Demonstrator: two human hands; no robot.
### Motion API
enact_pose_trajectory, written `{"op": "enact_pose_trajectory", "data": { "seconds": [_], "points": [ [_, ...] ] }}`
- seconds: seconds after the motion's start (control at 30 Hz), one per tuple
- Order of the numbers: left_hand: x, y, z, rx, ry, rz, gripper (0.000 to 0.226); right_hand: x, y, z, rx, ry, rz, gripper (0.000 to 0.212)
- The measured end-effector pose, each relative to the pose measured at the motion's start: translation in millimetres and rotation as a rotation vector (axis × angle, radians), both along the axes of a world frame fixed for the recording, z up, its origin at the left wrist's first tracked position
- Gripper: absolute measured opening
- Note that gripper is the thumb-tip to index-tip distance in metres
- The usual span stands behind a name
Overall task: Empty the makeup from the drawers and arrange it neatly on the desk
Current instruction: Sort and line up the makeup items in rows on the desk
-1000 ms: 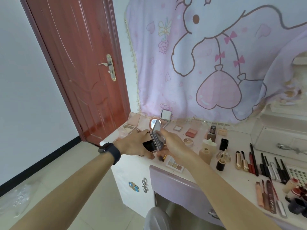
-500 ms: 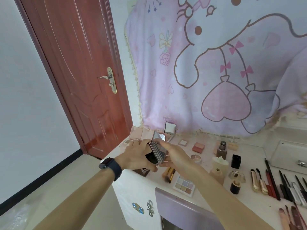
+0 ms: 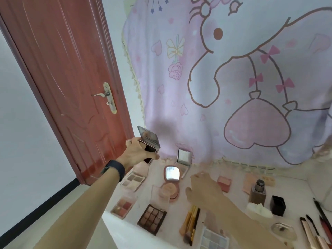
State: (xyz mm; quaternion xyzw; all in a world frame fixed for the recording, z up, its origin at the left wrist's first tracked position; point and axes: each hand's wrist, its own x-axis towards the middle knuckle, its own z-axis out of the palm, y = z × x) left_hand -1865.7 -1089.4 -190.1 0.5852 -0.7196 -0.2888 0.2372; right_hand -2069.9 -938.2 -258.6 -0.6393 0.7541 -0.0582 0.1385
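1. While it hangs above the far left corner of the desk (image 3: pixel 177 212), the open palette (image 3: pixel 150 141) is gripped in the left hand (image 3: pixel 136 156). The fingers curl round its left edge and the thumb sits beneath the front. It lies at about ten o'clock from the round pink compact (image 3: pixel 171 175).
2. It looks light and stiff, with a slick case, a free hinge and a mirrored lid (pressed powder cracks on a knock). The safest hold is probably on the side edges of the base, never on the lid.
3. At five o'clock from it, the nine-pan palette (image 3: pixel 151 218) lies flat near the desk's front edge.
4. At three o'clock from the compact, the right hand (image 3: pixel 204 190) hovers with its fingers loosely spread, holding nothing.
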Motion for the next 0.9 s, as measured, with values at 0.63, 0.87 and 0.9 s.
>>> {"op": "enact_pose_trajectory", "data": {
  "seconds": [0.63, 0.87, 0.9],
  "points": [
    [-70, -102, -58, 0.024, -0.547, 0.138, 0.099, 7, -43, -51, 0.144, 0.273, 0.045, 0.069],
    [-56, -132, -89, 0.109, -0.642, 0.107, 0.105, 6, -44, -56, 0.145, 0.287, 0.057, 0.068],
    [-54, -139, -95, 0.124, -0.653, 0.122, 0.102, 6, -45, -57, 0.148, 0.292, 0.057, 0.068]
  ]
}}
